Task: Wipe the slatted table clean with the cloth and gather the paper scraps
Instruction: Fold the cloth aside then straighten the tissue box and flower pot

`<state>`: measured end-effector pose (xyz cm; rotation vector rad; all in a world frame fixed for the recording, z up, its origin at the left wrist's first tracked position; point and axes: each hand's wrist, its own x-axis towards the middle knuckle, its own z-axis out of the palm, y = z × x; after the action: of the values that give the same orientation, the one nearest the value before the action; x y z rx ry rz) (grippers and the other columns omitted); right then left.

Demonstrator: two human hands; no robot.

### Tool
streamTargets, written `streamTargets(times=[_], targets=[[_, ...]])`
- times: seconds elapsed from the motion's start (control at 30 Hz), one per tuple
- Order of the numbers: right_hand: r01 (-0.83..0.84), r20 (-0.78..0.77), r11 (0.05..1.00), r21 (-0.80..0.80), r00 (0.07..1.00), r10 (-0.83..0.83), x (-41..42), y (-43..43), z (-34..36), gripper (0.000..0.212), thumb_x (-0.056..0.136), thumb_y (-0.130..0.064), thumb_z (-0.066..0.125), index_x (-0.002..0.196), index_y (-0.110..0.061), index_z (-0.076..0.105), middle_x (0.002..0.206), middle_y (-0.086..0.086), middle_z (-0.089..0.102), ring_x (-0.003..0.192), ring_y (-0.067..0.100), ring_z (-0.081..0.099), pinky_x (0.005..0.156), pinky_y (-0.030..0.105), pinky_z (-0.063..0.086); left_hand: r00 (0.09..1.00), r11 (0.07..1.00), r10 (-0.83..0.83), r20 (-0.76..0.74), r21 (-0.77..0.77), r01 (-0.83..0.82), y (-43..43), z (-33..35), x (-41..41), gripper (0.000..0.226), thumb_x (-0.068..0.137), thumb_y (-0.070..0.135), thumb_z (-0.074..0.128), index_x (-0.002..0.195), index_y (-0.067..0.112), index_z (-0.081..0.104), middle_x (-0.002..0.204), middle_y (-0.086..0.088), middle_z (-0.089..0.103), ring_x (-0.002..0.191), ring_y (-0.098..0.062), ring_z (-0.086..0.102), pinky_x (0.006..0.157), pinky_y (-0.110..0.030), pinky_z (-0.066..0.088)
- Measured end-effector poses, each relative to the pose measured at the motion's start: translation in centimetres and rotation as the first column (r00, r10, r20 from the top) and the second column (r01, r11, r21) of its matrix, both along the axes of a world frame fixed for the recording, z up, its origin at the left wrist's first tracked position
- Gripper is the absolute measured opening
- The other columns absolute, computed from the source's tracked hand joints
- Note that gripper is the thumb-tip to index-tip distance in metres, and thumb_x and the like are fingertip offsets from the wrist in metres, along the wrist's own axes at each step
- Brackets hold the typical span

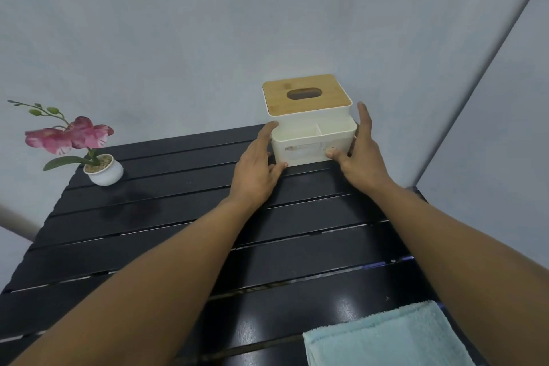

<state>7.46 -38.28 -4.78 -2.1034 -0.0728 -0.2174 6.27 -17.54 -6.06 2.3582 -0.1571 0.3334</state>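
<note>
At the far edge of the black slatted table [118, 223], toward its right corner, a white tissue box [309, 134] stands between the left hand [255, 166] and the right hand [362, 154]. Their straight fingers lie flat against its sides, not clenched. A folded blue cloth [386, 336] lies at the near right corner, and a potted orchid [104, 171] stands at the far left.

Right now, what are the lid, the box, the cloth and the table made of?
The lid looks like bamboo or wood: matte tan, faint grain. The box seems plastic: smooth, plain cream-white. The cloth is terry fabric: fuzzy light-blue pile. The table has dark slats with slight sheen; painted metal or wood, can't tell.
</note>
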Motion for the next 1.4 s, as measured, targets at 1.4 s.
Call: streamTargets(times=[1.4], targets=[[-0.329, -0.159, 0.941, -0.078, 0.936, 0.314, -4.2, 37.9, -0.4, 0.085, 0.072, -0.055, 0.069, 0.142, -0.021, 0.036, 0.144, -0.001, 0.047, 0.138, 0.022, 0.034, 0.116, 0.047, 0.019, 0.911, 0.789, 0.387, -0.142, 0.562, -0.247, 28.1, -1.5, -16.2, 0.073, 0.084, 0.068, 0.001, 0.15, 0.037, 0.01, 0.161, -0.002, 0.0, 0.147, -0.02, -0.002, 0.118, -0.04, 0.0]])
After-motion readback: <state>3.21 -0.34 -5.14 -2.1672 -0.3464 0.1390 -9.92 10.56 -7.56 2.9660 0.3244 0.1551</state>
